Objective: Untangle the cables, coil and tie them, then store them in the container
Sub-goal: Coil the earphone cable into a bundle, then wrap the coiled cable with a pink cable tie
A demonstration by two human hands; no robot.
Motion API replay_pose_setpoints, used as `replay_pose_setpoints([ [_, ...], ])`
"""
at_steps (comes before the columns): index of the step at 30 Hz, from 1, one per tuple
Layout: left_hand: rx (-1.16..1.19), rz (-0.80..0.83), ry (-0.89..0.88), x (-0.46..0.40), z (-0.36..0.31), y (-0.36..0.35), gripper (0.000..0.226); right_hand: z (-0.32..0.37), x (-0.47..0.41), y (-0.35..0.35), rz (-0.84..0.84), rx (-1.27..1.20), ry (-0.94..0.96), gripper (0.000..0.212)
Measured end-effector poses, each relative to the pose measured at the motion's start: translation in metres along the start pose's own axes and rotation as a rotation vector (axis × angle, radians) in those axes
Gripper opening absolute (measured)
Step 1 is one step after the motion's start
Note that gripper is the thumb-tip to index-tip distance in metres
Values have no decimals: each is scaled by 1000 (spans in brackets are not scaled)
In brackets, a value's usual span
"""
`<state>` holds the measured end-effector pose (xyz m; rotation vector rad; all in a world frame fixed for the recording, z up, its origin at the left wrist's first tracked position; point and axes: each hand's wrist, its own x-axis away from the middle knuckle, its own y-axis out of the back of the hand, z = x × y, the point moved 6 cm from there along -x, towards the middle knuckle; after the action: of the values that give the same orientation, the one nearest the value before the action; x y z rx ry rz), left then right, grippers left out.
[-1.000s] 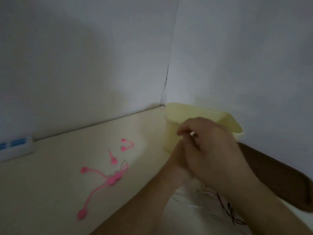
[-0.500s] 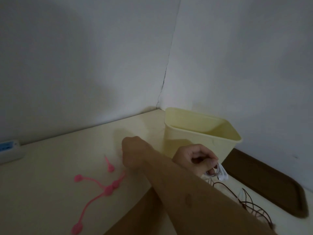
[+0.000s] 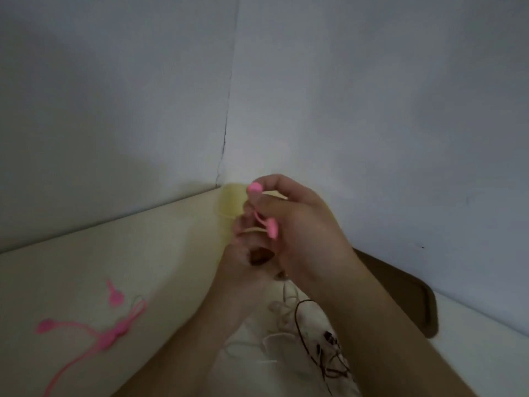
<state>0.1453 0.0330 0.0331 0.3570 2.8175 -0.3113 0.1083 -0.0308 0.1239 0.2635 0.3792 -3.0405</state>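
1. Both hands raised together above the bench (image 3: 86,267), in front of the pale yellow container (image 3: 230,202), which sits in the wall corner and is mostly hidden behind them.
2. Right hand (image 3: 303,224): fingers curled, pinching a pink silicone tie (image 3: 264,217); one bulb end shows at the fingertips, the other lower by the palm.
3. Left hand (image 3: 243,262): pressed against the right, fingers curled around something dark, probably a coiled cable; frame too blurred to be sure.
4. Loose cables (image 3: 300,333), white and dark red-brown, lie tangled on the bench under the forearms, not in the container.
5. Spare pink ties (image 3: 106,336) lie on the bench to the left, well apart from the hands; one smaller piece sits just beyond the longer ones.
6. Dark brown tray (image 3: 415,299) to the right, against the wall, partly covered by the right forearm.
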Motion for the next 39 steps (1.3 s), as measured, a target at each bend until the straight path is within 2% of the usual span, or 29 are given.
replay_pose_setpoints([
  [6,10,7,-2,1,6,-10,7,15,51,92,-202,272,-21,16],
  [11,-39,12,9,3,8,-15,7,7,53,107,-199,921,38,20],
  [13,-47,-4,12,3,9,-15,6,3,49,109,-214,1029,36,21],
  [24,-36,32,40,4,14,-18,9,-15,42,105,-291,1316,129,20],
  [29,-23,68,11,6,11,-20,10,-19,42,105,-243,1378,204,21],
  [31,-27,84,-9,6,11,-21,10,-23,40,108,-202,1372,203,24],
  [33,-37,90,-15,7,9,-22,11,-26,39,109,-149,1380,172,13],
  [39,-123,120,0,10,11,-28,10,-28,42,113,-123,1435,96,20],
])
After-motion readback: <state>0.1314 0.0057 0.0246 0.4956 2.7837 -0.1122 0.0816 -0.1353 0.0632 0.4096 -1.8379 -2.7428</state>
